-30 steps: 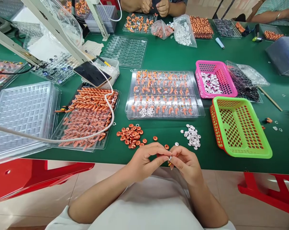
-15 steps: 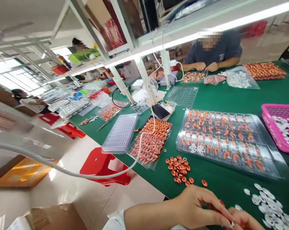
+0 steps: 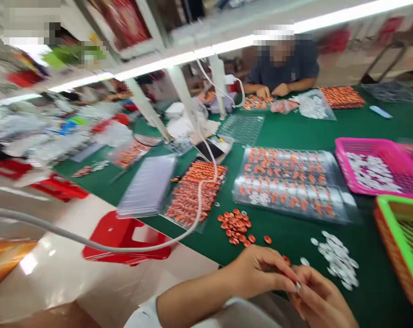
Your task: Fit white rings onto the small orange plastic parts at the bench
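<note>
My left hand [image 3: 257, 272] and my right hand [image 3: 321, 294] meet at the near edge of the green table, fingertips pinched together. Between them is a small whitish, shiny piece [image 3: 298, 286], too small to name; both hands' fingers close on it. Something orange shows faintly under the right fingers, mostly hidden. Just beyond my left hand lies a heap of orange-red discs with centre holes [image 3: 236, 226], and one loose disc [image 3: 267, 239]. To the right of my hands spreads a pile of white flat discs [image 3: 338, 259].
Behind the discs lies a clear tray of orange curved parts [image 3: 285, 177]. A pink basket [image 3: 341, 157] and a green basket [image 3: 386, 218] stand at right. A filled tray [image 3: 196, 196], stacked trays [image 3: 148, 184] and a drooping white cable [image 3: 124, 249] are left. A co-worker [image 3: 285, 68] sits opposite.
The view has swung to the right, bringing the green basket into sight and showing more of my right hand. Both hands keep their pinch on the small piece.
</note>
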A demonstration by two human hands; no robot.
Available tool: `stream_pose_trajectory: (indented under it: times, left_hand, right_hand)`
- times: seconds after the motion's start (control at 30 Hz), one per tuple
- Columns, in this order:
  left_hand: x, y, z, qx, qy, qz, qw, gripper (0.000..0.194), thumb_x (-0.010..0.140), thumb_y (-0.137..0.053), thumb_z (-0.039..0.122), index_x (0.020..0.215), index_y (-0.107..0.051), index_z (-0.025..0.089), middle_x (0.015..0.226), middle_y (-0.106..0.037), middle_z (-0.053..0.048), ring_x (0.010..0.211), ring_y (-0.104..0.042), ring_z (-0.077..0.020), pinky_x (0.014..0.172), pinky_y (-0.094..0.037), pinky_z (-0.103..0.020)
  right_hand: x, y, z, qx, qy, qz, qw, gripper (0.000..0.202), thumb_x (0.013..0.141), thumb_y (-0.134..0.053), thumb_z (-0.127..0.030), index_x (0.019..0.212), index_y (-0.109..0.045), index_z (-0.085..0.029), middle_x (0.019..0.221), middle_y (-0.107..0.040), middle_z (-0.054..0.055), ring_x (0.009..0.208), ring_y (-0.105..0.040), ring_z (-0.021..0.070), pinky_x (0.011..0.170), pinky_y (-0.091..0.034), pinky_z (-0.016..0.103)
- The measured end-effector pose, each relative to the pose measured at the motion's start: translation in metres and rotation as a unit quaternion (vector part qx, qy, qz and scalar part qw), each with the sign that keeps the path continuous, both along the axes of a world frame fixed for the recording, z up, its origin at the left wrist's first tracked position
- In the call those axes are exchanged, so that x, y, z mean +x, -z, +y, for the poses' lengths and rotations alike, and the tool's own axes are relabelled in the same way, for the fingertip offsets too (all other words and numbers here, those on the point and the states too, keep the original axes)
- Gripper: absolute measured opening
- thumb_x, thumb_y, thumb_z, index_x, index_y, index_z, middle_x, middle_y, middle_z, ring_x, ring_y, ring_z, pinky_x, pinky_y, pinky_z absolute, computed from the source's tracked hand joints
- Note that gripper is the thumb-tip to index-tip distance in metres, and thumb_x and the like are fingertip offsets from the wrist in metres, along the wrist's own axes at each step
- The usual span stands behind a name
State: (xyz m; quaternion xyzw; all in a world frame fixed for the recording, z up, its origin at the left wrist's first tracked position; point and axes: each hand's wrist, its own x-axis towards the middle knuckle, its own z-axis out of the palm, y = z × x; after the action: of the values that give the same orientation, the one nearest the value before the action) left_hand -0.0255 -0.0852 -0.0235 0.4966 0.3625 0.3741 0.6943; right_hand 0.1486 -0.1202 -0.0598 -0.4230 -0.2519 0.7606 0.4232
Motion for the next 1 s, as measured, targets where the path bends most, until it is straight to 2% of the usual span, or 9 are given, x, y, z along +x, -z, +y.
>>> stream_pose_trajectory:
  times: [0.1,0.27,0.77,0.87,1.0]
  left_hand:
    - [-0.0014,-0.0028,0.0007,0.009,-0.011,-0.007,1.0,0.029,0.072,-0.081,0.043,0.079,-0.079,0.015,0.075,-0.072,-0.008,0.069,-0.066,-0.0154,0.068,-0.053,-0.026]
    - [-0.002,-0.0027,0.0012,-0.003,-0.004,-0.026,1.0,0.016,0.08,-0.076,0.03,0.085,-0.078,0.016,0.079,-0.07,-0.006,0.07,-0.067,-0.0151,0.066,-0.054,-0.026]
    - [-0.001,-0.0052,0.0018,0.131,-0.025,0.065,0.989,0.012,0.086,-0.069,0.023,0.092,-0.078,0.018,0.081,-0.074,-0.007,0.079,-0.069,-0.0174,0.077,-0.055,-0.029]
    - [-0.0011,-0.0033,0.0017,0.113,-0.02,0.063,0.991,0.013,0.086,-0.069,0.025,0.092,-0.078,0.018,0.081,-0.074,-0.008,0.079,-0.068,-0.0179,0.076,-0.055,-0.03]
    - [0.0,0.0003,0.0014,0.034,-0.012,0.026,0.999,0.015,0.084,-0.072,0.029,0.09,-0.078,0.017,0.081,-0.071,-0.008,0.076,-0.068,-0.0181,0.071,-0.056,-0.03]
  right_hand:
    - [-0.0087,-0.015,0.0046,0.021,0.006,0.05,0.999,0.032,0.065,-0.086,-0.04,0.066,-0.064,-0.017,0.061,-0.055,0.001,0.049,-0.049,0.0102,0.041,-0.037,0.019]
    - [-0.0085,-0.0124,0.0052,0.041,0.027,0.085,0.995,0.024,0.073,-0.081,-0.034,0.074,-0.066,-0.016,0.062,-0.059,0.0,0.051,-0.051,0.0091,0.043,-0.04,0.017]
    - [-0.0105,-0.009,0.0051,0.036,0.065,0.094,0.993,0.02,0.074,-0.081,-0.032,0.075,-0.068,-0.017,0.064,-0.058,0.0,0.054,-0.051,0.0098,0.043,-0.041,0.019]
    - [-0.01,-0.0096,0.0052,0.034,0.065,0.083,0.994,0.021,0.073,-0.081,-0.033,0.074,-0.067,-0.018,0.064,-0.059,0.001,0.053,-0.05,0.0104,0.043,-0.04,0.019]
    - [-0.0089,-0.0093,0.0048,0.039,0.056,0.081,0.994,0.021,0.075,-0.08,-0.033,0.074,-0.066,-0.018,0.064,-0.06,0.0,0.053,-0.05,0.01,0.043,-0.04,0.019]
